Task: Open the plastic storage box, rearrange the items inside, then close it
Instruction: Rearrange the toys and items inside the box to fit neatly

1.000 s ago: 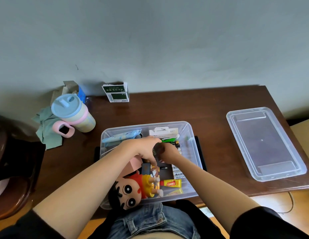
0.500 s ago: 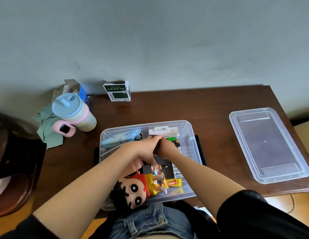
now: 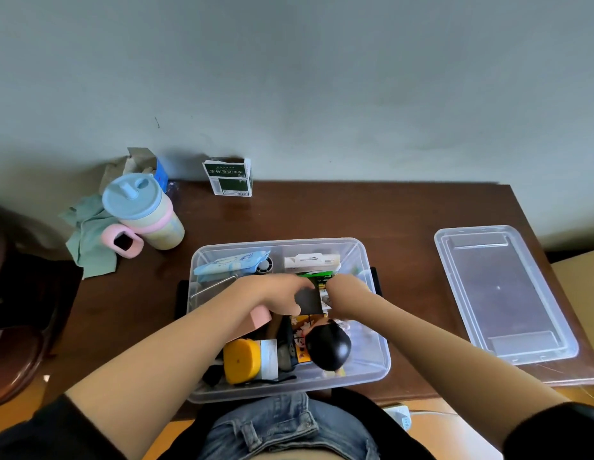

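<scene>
The clear plastic storage box [image 3: 377, 366] stands open on the dark wooden table, right in front of me. Its clear lid [image 3: 501, 293] lies flat on the table to the right. My left hand [image 3: 279, 293] is inside the box and pinches a flat black item [image 3: 308, 302] at its left edge. My right hand [image 3: 347, 293] is curled just right of that item, its fingers pointing down and hidden. Below the hands lie a doll with a black head [image 3: 328, 346], a yellow case [image 3: 240, 360] and a pink block [image 3: 260, 318]. A blue packet [image 3: 230, 263] and a white box [image 3: 311, 260] sit at the back.
A pastel cup with a blue lid [image 3: 141, 210] and a green cloth [image 3: 89, 237] stand at the table's back left. A green-and-white carton [image 3: 228, 177] leans against the wall. A dark chair [image 3: 10, 343] is at the left, and the table's edge runs along my lap.
The doll has shifted from the box's front left to the front middle, its black hair now up. The yellow case is uncovered. My hands have spread slightly apart over the black item.
</scene>
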Available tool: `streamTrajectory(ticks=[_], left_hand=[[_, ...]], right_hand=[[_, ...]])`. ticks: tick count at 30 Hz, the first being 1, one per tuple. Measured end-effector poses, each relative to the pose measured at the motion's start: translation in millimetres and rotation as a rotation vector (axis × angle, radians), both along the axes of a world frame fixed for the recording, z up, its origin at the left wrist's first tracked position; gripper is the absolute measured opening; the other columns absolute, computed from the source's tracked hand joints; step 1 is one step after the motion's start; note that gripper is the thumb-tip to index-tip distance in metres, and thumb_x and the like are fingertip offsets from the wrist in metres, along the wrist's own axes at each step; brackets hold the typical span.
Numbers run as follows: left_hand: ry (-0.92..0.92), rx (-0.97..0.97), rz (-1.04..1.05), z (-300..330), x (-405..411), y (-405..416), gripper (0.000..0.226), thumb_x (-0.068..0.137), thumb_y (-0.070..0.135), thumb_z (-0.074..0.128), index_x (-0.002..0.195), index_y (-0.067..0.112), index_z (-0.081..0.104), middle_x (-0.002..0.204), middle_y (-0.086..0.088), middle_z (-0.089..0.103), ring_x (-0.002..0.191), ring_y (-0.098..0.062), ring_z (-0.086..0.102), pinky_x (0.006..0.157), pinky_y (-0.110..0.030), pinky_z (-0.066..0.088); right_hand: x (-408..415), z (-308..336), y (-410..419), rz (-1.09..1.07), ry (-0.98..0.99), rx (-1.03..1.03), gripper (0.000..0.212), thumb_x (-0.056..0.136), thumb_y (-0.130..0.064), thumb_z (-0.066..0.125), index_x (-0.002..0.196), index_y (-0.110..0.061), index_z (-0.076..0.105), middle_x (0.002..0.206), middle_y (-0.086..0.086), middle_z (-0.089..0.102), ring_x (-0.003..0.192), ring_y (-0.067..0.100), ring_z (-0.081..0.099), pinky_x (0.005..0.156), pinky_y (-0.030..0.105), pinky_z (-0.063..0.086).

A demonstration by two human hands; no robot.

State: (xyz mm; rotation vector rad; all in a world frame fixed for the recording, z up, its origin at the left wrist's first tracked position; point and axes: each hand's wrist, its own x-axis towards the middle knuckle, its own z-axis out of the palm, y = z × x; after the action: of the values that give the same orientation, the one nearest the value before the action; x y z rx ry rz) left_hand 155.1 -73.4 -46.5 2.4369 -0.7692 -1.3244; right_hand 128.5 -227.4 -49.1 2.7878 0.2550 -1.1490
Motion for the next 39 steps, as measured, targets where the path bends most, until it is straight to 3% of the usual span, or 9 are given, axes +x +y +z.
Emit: streamTrajectory(ticks=[6, 11, 13, 16, 20, 24, 27, 32, 39], left_hand=[[0.099, -0.064, 0.038, 13, -10, -14, 0.038, 0.088, 0.028, 0.045, 0.124, 0.027, 0.058, 0.124, 0.004, 0.060, 0.109, -0.016, 0.054, 0.090, -0.029, 0.043], [0.178, -0.019, -0.110, 19, -21, -35, 0.045, 0.072, 0.073, 0.058, 0.098, 0.036, 0.059, 0.091, 0.010, 0.071, 0.064, 0.001, 0.057, 0.071, -0.026, 0.042], [0.228, -0.010, -0.157, 17, -27, -40, 0.072, 0.066, 0.070, 0.068, 0.123, 0.030, 0.052, 0.117, 0.006, 0.064, 0.077, -0.010, 0.065, 0.085, -0.034, 0.052], [0.228, 0.068, -0.184, 13, -29, -43, 0.077, 0.065, 0.052, 0.076, 0.128, 0.018, 0.050, 0.126, 0.000, 0.057, 0.109, -0.023, 0.059, 0.096, -0.042, 0.050], [0.109, 0.126, -0.192, 15, -19, -36, 0.052, 0.069, 0.035, 0.070, 0.115, 0.016, 0.055, 0.112, -0.004, 0.061, 0.098, -0.027, 0.062, 0.084, -0.044, 0.055], [0.062, 0.130, -0.221, 19, -23, -42, 0.035, 0.071, 0.024, 0.070, 0.105, 0.015, 0.066, 0.101, -0.004, 0.067, 0.091, -0.027, 0.065, 0.073, -0.037, 0.055], [-0.229, 0.130, -0.312, 22, -32, -48, 0.028, 0.075, 0.025, 0.069, 0.100, 0.013, 0.066, 0.104, -0.005, 0.058, 0.098, -0.027, 0.055, 0.073, -0.037, 0.044], [-0.518, 0.063, -0.348, 13, -41, -58, 0.024, 0.088, 0.013, 0.055, 0.108, 0.019, 0.067, 0.120, -0.006, 0.051, 0.113, -0.027, 0.042, 0.095, -0.041, 0.031], [-0.424, -0.156, -0.198, 8, -36, -46, 0.024, 0.092, 0.020, 0.053, 0.109, 0.027, 0.069, 0.126, -0.002, 0.052, 0.119, -0.024, 0.043, 0.103, -0.042, 0.028]], right_hand=[[4, 14, 4, 0.046, 0.188, -0.095, 0.033, 0.082, -0.017, 0.061, 0.053, -0.016, 0.045, 0.025, -0.007, 0.042, 0.042, 0.006, 0.048, 0.049, 0.019, 0.036], [1, 15, 4, 0.028, 0.260, -0.087, 0.030, 0.091, -0.023, 0.054, 0.063, -0.016, 0.049, 0.053, -0.007, 0.055, 0.047, 0.008, 0.052, 0.049, 0.016, 0.038], [-5, 15, 4, 0.084, 0.197, -0.112, 0.033, 0.093, -0.024, 0.052, 0.061, -0.015, 0.046, 0.067, -0.001, 0.058, 0.058, 0.016, 0.054, 0.052, 0.021, 0.040], [-14, 18, 3, 0.172, 0.096, -0.164, 0.034, 0.091, -0.014, 0.053, 0.061, -0.014, 0.038, 0.069, 0.000, 0.043, 0.078, 0.021, 0.048, 0.061, 0.027, 0.040], [-21, 24, 0, 0.274, 0.114, -0.183, 0.006, 0.091, -0.005, 0.053, 0.091, -0.008, 0.059, 0.073, 0.001, 0.039, 0.086, 0.022, 0.050, 0.067, 0.026, 0.039], [-34, 15, 3, 0.391, 0.212, -0.158, 0.030, 0.093, -0.007, 0.052, 0.122, -0.003, 0.055, 0.082, 0.008, 0.047, 0.076, 0.024, 0.050, 0.071, 0.029, 0.038], [-42, 1, 4, 0.395, 0.277, -0.173, 0.037, 0.091, -0.005, 0.053, 0.128, -0.004, 0.051, 0.079, 0.006, 0.047, 0.079, 0.027, 0.051, 0.072, 0.030, 0.040], [-59, -18, 0, 0.377, 0.202, -0.161, 0.045, 0.091, -0.006, 0.056, 0.135, -0.004, 0.048, 0.141, 0.015, 0.041, 0.116, 0.031, 0.055, 0.086, 0.036, 0.049], [-66, -23, 2, 0.104, 0.160, -0.127, 0.035, 0.092, -0.003, 0.051, 0.126, -0.003, 0.053, 0.120, 0.011, 0.057, 0.115, 0.029, 0.056, 0.083, 0.032, 0.047]])
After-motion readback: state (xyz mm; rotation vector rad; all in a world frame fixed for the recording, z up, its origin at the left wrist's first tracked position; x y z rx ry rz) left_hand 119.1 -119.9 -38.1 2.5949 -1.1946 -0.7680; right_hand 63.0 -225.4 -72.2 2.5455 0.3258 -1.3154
